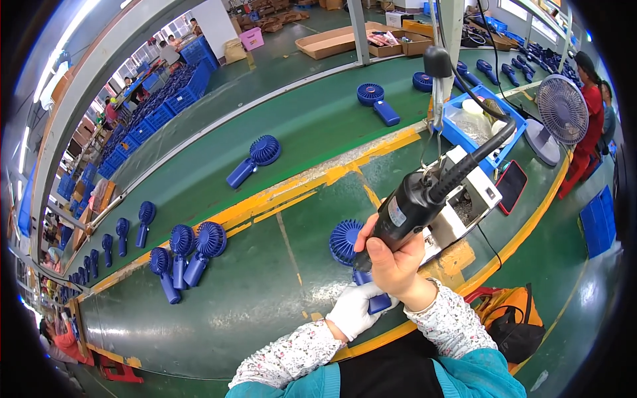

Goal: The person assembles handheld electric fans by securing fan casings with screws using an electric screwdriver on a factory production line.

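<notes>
My left hand (352, 313), in a white glove, grips the handle of a blue handheld fan (346, 243) near the table's front edge. The fan's round head points away from me. In my bare right hand (398, 263) is a black electric screwdriver (406, 204), held tilted over the fan's handle with its cord running up to the right. Its tip is hidden behind my fingers. Just right of my right hand stands a white open-topped box (451, 229) with small pieces inside that I cannot make out.
Three handheld fans (180, 255) lie on the table at left. Beyond the yellow edge, a green conveyor belt (199, 159) carries several more. A blue crate (458, 126), a phone (511, 188) and a desk fan (563, 109) sit at right. A metal hook (436, 113) hangs above.
</notes>
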A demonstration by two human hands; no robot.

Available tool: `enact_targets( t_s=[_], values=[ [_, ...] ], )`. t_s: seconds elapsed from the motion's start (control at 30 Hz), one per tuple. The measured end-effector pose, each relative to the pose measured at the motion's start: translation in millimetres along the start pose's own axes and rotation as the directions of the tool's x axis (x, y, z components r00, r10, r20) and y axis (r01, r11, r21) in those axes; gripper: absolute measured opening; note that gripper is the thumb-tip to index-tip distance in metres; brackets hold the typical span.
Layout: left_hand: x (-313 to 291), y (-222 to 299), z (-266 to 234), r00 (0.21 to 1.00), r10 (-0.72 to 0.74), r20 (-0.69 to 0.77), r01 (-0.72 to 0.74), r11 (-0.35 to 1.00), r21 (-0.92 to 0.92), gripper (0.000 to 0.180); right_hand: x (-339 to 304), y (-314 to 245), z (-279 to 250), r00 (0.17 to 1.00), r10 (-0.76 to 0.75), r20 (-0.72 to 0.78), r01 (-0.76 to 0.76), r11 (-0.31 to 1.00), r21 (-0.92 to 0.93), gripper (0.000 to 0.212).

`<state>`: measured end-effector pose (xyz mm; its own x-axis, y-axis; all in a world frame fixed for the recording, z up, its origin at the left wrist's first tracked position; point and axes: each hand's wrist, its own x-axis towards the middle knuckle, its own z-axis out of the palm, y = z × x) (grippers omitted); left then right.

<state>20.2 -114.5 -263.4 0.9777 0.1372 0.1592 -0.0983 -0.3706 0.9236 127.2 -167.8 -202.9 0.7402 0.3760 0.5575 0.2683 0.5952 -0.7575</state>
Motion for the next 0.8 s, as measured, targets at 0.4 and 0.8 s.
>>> enact_targets(
  t_s=[0.4,0.8],
  values=[
    [-3,-11,3,0.976,0.08,0.201,-0.112,0.981,0.156,0.029,-24,37,-4,0.996,0.08,0.033,-0.075,0.989,-0.124,0.038],
    [2,6,2,0.946,-0.276,0.169,0.324,0.83,-0.454,0.016,1,-3,-4,0.997,-0.068,-0.033,0.068,0.998,0.015,0.016]
  ],
)
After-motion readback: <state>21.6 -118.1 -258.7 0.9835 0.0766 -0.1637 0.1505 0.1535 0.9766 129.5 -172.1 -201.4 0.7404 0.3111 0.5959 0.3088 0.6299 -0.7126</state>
